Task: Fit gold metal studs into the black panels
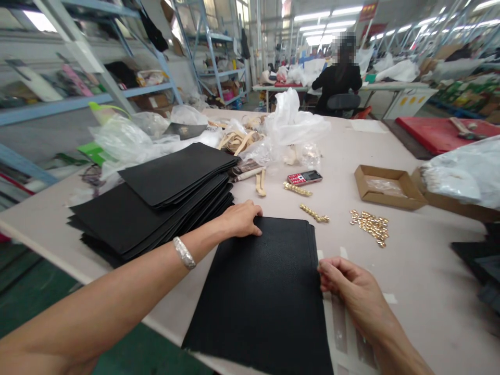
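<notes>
A small stack of black leather-like sheets point(265, 291) lies in front of me, overhanging the table's near edge. My left hand point(240, 219) grips its far left corner, thumb on top and the other fingers at the far edge. At the right edge, my right hand point(347, 281) is closed in a pinch against the sheets; its fingertips are partly hidden. Left of these, a taller, uneven pile of black sheets point(156, 208) sits beside my left forearm. Beyond my right hand lie loose gold metal pieces point(371, 225) and two gold rows point(314, 213) of similar pieces.
A red phone point(304, 177) lies behind the gold rows. An open cardboard box point(386, 187) stands at right, near a plastic-wrapped bundle point(464, 169). Plastic bags point(292, 122) and beige strips point(238, 140) clutter the back. A person point(338, 80) sits farther off.
</notes>
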Available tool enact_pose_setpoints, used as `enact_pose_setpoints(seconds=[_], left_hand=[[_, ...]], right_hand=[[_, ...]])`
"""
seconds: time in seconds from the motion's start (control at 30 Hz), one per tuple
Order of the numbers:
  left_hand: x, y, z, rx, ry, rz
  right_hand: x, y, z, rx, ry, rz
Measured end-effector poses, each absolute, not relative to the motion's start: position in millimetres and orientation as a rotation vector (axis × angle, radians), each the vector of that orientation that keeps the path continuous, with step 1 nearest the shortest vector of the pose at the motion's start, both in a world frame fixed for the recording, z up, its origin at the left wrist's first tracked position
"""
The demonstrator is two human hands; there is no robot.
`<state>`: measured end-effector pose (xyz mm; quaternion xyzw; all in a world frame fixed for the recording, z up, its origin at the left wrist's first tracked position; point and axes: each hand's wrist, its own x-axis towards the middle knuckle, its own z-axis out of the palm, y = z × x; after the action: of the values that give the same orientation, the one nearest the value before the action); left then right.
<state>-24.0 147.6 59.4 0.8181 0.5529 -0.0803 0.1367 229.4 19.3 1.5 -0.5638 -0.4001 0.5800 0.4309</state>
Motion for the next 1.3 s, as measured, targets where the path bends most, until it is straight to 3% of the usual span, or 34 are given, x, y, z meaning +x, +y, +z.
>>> enact_pose_setpoints(seconds=[0.33, 0.6, 0.8, 1.3], left_hand=[[-15, 124, 68, 2.322, 1.703, -0.21], [-8, 103, 77, 2.063, 1.375, -0.343], [-6, 92, 66, 1.626, 1.145, -0.469], [-8, 65, 65, 1.431, 1.257, -0.218]], right_hand=[[226, 17, 7, -1.464, -1.116, 1.281], [180, -3, 7, -1.235, -1.313, 1.535], [173, -9, 5, -1.272, -1.648, 1.308], [170, -12, 1, -1.223, -1.758, 1.131]])
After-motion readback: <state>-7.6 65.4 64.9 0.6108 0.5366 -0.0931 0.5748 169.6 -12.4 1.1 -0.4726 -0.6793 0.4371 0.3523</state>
